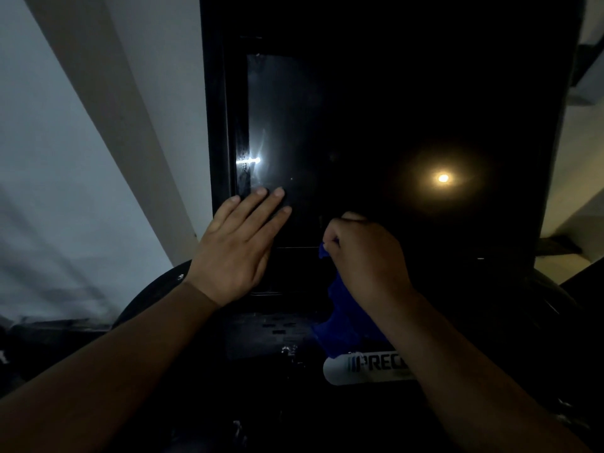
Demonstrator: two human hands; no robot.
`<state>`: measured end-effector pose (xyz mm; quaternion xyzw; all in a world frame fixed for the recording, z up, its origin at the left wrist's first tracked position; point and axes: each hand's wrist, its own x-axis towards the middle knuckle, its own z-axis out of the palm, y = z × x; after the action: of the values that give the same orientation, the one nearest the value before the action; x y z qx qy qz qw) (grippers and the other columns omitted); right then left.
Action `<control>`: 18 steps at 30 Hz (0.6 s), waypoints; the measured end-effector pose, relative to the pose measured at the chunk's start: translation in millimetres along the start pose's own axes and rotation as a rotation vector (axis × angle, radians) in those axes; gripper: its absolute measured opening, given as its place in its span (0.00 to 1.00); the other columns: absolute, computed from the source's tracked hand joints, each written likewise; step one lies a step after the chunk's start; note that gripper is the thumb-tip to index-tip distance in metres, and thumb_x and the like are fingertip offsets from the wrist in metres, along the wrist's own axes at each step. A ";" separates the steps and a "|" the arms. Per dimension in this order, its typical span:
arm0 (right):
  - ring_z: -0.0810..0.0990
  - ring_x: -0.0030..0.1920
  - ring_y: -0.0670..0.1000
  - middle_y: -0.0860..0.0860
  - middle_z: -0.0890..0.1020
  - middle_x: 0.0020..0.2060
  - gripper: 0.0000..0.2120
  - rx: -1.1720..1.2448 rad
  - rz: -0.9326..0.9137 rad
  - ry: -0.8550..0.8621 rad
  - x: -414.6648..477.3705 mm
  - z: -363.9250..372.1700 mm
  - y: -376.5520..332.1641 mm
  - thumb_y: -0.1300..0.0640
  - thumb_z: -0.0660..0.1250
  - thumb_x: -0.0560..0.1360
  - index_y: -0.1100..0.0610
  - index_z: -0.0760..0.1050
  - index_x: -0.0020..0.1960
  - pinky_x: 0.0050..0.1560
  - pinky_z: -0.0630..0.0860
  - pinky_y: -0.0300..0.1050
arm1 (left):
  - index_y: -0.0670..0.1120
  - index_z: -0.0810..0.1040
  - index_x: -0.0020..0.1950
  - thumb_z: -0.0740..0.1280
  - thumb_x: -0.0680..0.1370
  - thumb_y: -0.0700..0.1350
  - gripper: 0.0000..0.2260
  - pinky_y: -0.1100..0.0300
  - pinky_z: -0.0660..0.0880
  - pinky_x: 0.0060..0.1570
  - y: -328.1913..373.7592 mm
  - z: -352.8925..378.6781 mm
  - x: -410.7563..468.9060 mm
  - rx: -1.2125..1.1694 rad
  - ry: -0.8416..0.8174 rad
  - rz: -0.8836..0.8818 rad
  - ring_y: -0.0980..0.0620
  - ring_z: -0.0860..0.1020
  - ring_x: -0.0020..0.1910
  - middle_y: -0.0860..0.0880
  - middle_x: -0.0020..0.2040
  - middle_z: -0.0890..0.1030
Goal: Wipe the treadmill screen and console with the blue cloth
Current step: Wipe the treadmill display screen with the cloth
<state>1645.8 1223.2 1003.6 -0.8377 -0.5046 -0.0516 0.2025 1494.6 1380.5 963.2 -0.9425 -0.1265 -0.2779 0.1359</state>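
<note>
The treadmill's dark screen [376, 109] fills the middle of the head view, with two light reflections on its glass. My left hand [240, 246] lies flat on the screen's lower left corner, fingers spread and empty. My right hand [366, 259] is bunched on the blue cloth [346, 322] at the screen's lower edge, and the cloth hangs down from my fist over the console [264, 335]. Most of the cloth under my hand is hidden.
A white oval logo plate [369, 367] sits on the console below the cloth. A pale wall [81, 158] is to the left. Dark curved handlebars [147, 295] flank the console. A lit room area [575, 191] shows at the right edge.
</note>
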 end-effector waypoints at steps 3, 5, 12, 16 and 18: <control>0.77 0.40 0.45 0.45 0.77 0.46 0.04 -0.033 -0.038 -0.011 5.7 -3.1 0.1 0.56 0.65 0.78 0.51 0.77 0.45 0.38 0.73 0.39 | 0.45 0.66 0.78 0.58 0.79 0.45 0.26 0.46 0.53 0.77 -0.9 0.0 -0.2 0.002 -0.003 0.003 0.44 0.59 0.79 0.45 0.79 0.61; 0.77 0.40 0.45 0.45 0.77 0.44 0.05 -0.050 -0.082 -0.025 9.8 -6.5 2.5 0.58 0.66 0.77 0.50 0.75 0.43 0.37 0.74 0.40 | 0.45 0.66 0.78 0.58 0.79 0.46 0.25 0.46 0.53 0.77 -0.7 0.2 -0.2 0.002 -0.006 0.005 0.44 0.59 0.79 0.45 0.79 0.61; 0.72 0.38 0.48 0.49 0.74 0.40 0.12 -0.214 -0.302 -0.054 13.8 -19.4 6.9 0.65 0.68 0.73 0.52 0.69 0.38 0.32 0.67 0.44 | 0.45 0.66 0.77 0.59 0.79 0.45 0.25 0.45 0.55 0.76 -0.9 1.6 -0.3 0.002 0.016 0.008 0.44 0.60 0.78 0.44 0.79 0.62; 0.74 0.35 0.50 0.50 0.74 0.35 0.15 -0.265 -0.414 -0.073 16.0 -21.6 14.3 0.68 0.76 0.65 0.54 0.72 0.36 0.27 0.53 0.36 | 0.45 0.66 0.77 0.59 0.80 0.45 0.25 0.46 0.54 0.77 -0.8 1.2 0.1 0.004 0.022 0.004 0.44 0.60 0.78 0.45 0.79 0.62; 0.73 0.31 0.50 0.49 0.73 0.32 0.19 -0.277 -0.443 -0.083 16.8 -22.7 14.6 0.69 0.79 0.58 0.54 0.71 0.34 0.28 0.46 0.34 | 0.45 0.67 0.77 0.59 0.79 0.45 0.25 0.47 0.54 0.77 -0.6 0.4 0.2 0.002 0.025 0.004 0.44 0.60 0.78 0.45 0.79 0.62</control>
<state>1669.3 1222.2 1025.1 -0.7279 -0.6716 -0.1290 0.0490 1494.7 1381.3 963.1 -0.9391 -0.1234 -0.2891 0.1390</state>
